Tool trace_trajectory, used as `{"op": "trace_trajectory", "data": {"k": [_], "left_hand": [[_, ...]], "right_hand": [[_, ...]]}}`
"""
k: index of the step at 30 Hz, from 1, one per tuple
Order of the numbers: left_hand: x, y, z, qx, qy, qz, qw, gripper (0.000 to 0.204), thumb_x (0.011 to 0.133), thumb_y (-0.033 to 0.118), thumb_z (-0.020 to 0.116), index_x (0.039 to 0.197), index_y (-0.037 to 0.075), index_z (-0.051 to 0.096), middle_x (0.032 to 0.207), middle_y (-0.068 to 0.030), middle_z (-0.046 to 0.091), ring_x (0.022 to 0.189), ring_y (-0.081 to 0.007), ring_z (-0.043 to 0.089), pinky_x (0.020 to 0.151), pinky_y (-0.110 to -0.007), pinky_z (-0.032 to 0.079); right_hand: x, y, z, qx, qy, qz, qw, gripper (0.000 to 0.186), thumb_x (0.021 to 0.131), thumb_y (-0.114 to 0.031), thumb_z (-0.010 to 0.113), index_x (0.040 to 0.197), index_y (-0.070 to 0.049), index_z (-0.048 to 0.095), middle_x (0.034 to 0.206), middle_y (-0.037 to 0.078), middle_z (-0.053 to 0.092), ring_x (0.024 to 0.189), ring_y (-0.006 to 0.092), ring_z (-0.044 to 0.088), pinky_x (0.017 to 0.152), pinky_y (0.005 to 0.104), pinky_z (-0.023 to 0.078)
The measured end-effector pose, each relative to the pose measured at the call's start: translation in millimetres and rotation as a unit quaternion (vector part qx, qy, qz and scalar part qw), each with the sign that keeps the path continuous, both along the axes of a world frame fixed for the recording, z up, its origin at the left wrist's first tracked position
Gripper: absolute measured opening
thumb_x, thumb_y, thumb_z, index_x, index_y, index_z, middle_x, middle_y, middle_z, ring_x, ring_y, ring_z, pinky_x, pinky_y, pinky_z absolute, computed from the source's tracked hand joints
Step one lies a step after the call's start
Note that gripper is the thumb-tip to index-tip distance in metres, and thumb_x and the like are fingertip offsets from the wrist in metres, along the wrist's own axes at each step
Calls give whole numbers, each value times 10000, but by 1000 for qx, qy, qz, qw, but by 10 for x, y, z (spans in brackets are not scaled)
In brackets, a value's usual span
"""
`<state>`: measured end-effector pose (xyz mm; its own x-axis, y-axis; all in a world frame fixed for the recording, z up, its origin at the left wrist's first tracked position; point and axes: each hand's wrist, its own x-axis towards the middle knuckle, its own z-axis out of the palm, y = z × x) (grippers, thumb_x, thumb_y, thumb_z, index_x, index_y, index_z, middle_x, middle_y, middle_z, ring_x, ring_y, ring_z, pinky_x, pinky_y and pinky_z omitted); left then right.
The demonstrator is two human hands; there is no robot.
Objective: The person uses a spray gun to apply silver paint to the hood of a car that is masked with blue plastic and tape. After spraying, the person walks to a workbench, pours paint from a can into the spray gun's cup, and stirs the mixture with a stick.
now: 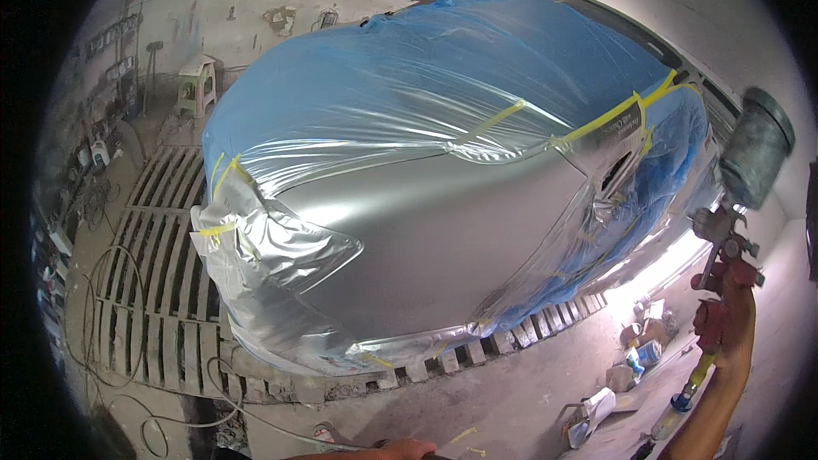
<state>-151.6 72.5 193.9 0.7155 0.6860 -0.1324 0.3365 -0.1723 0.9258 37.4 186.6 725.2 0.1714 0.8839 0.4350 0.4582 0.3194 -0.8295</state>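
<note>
At the right, my right hand (pixel 736 294) is closed round the handle of a spray gun (pixel 724 234). A dark, paint-stained cup (pixel 757 149) sits on top of the gun, and a small clear fitting (pixel 677 409) with a blue band hangs below its handle. My left hand (pixel 409 450) shows only partly at the lower edge, closed round a thin grey air hose (pixel 281 433). Before me, a car's side panel (pixel 426 234) is coated silver-grey. Blue masking film (pixel 324 77), yellow tape (pixel 609 123) and silver-dusted sheeting (pixel 281 247) surround it. The gun is right of the panel, apart from it.
Slatted floor grating (pixel 158 264) runs under and left of the car. Hose loops lie across it. A stool (pixel 197 85) stands by the back wall. Cans and crumpled wrappings (pixel 643 349) and a white container (pixel 590 416) sit on the floor at the lower right.
</note>
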Motion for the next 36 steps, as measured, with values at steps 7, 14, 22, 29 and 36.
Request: {"op": "trace_trajectory", "data": {"k": [7,14,22,29,36], "left_hand": [[-87,-121,-148,16,-57,14,998,203,848,290,591,961,132,530,730,-118,615,683,-347,600,591,-444,443],[-127,-19,293,15,-51,-31,998,212,851,292,587,977,131,530,752,-127,605,729,-350,595,631,-446,437],[-310,-91,574,27,-151,-57,987,228,850,259,574,989,83,534,819,-174,587,798,-362,575,674,-439,426],[-500,-175,613,-18,-118,-16,993,197,858,244,567,950,74,532,745,-180,574,734,-365,569,639,-456,404],[-437,-218,39,-54,-115,33,991,163,879,245,551,954,102,537,730,-150,569,700,-336,555,627,-432,401]], "right_hand": [[-1383,-81,52,-95,-61,157,981,380,889,-330,536,1117,-30,491,834,107,609,475,124,555,373,216,418],[-1765,151,380,-121,-125,146,974,418,897,-391,498,1015,8,540,796,101,640,476,127,591,386,219,467],[-884,189,586,-81,-59,61,993,395,877,-369,544,1059,-20,524,764,111,616,408,145,521,350,244,434],[-1141,192,495,-47,-98,77,991,373,903,-397,512,1025,-45,541,739,98,608,402,122,517,332,219,393],[-2572,-366,-28,-151,-222,88,959,359,868,-402,563,924,-48,551,633,65,583,476,137,559,413,248,437]]}}
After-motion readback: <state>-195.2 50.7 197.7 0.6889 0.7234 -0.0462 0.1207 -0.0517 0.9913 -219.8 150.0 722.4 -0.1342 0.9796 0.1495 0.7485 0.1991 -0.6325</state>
